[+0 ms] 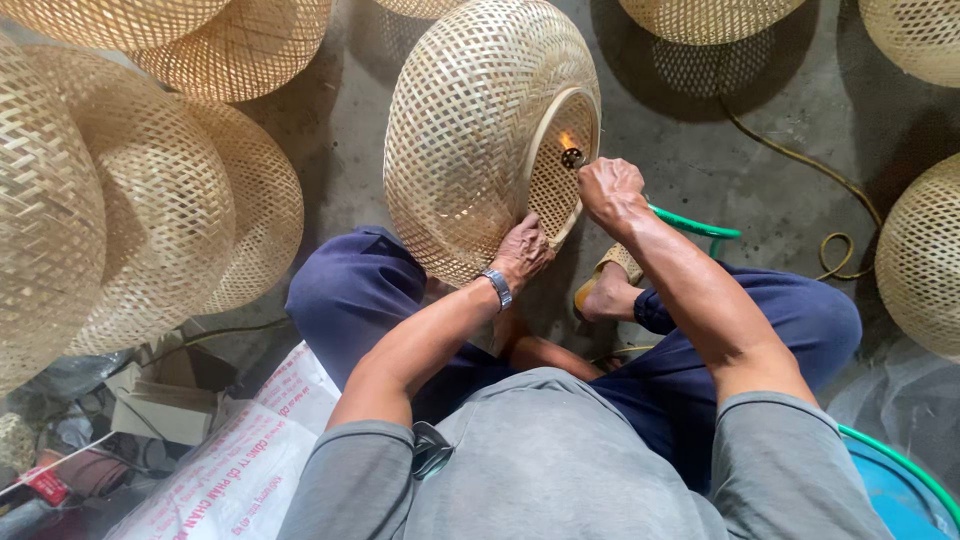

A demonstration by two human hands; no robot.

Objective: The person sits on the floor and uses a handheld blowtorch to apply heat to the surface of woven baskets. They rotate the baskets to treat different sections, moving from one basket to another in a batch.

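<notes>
Woven basket: a large rounded bamboo basket (pixel 470 140), pale tan, sits tipped on its side on the floor just in front of the seated person's knees, its round opening turned toward the right.
Left hand: the left hand (pixel 521 250) lies against the lower rim of the basket, fingers curled around the edge and gripping it; a metal wristwatch (pixel 497 288) sits on that wrist.
Right hand: the right hand (pixel 610 190) is closed in a fist around a small torch (pixel 573 157), held just at the basket's opening.
Flame: a small orange flame (pixel 567 141) burns at the torch tip, touching or just beside the inner rim of the basket; I cannot tell which.
Hose: a green hose (pixel 695 226) runs out from under the right hand and passes behind the right forearm.
Person: seen from above, sitting with legs folded, in a grey shirt (pixel 560 460) and dark blue trousers (pixel 370 290); one foot wears a yellow sandal (pixel 600 280).
Surroundings: more woven baskets of the same kind are stacked at the left (pixel 160 200) and stand along the top and right edges (pixel 925 255).
Floor: bare grey concrete (pixel 740 170), with a yellowish cord (pixel 800 160) trailing across it at the right.
Lower left: printed white sacks (pixel 240 460) and small cardboard boxes (pixel 160 410) lie beside the person.
</notes>
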